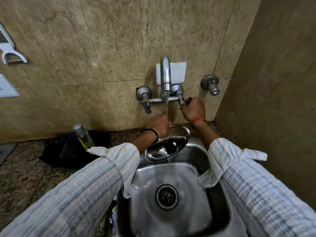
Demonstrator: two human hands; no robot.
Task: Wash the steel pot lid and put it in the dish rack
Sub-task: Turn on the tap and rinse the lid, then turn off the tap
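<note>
Since the steel lid (166, 145), mid-frame under running water, looks thin, rigid and slippery, we grip its rim with our left hand (158, 124); our right hand (193, 109) clasps the tap handle (183, 101).

Over a steel sink (220, 218), the left hand (158, 124) grips a steel pot lid (159, 149) under running water — the right hand (193, 110) grasps the tap handle (182, 101).

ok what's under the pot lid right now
Under the tilted steel pot lid, held by the left hand, is the steel sink, wet, with water running off the lid's low edge. The lid and sleeve cover the sink's back left corner.
</note>
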